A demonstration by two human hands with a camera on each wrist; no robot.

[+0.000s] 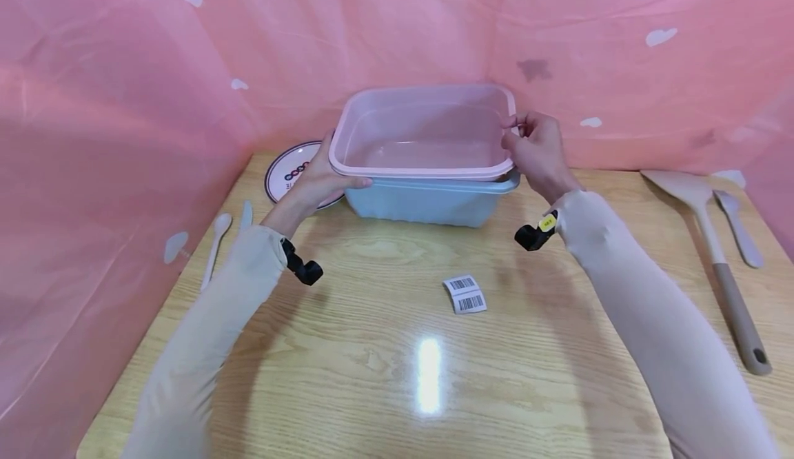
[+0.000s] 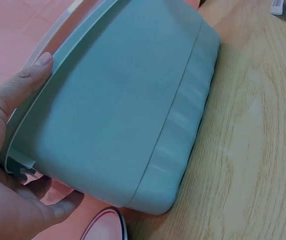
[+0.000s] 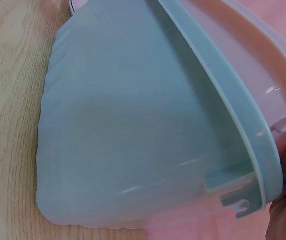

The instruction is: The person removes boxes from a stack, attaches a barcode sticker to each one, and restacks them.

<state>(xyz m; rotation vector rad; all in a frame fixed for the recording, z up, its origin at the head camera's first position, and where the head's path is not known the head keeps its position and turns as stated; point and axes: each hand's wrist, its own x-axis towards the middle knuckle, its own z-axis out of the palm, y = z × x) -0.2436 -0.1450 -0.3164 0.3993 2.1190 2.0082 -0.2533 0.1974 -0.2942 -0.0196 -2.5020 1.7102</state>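
Note:
A pink plastic basin point(image 1: 428, 131) sits nested in a light blue plastic basin point(image 1: 422, 200) at the back of the wooden table. At their left end, my left hand point(image 1: 319, 180) grips the blue basin's rim. Its thumb lies along the rim, seen in the left wrist view, while the fingers reach underneath. On the other side, my right hand point(image 1: 536, 149) pinches the pink basin's right rim between thumb and fingers. The pink rim stands a little above the blue rim point(image 3: 227, 95) there. Only part of the right hand shows at the edge of the right wrist view.
Behind the left hand lies a white plate point(image 1: 291, 169) with a dark rim. A spoon point(image 1: 217, 238) and a knife point(image 1: 246, 216) are on the left. A barcode label point(image 1: 465, 293) lies mid-table. A spatula point(image 1: 713, 238) and a smaller grey utensil point(image 1: 738, 228) lie right. Pink sheeting point(image 1: 422, 25) hangs behind.

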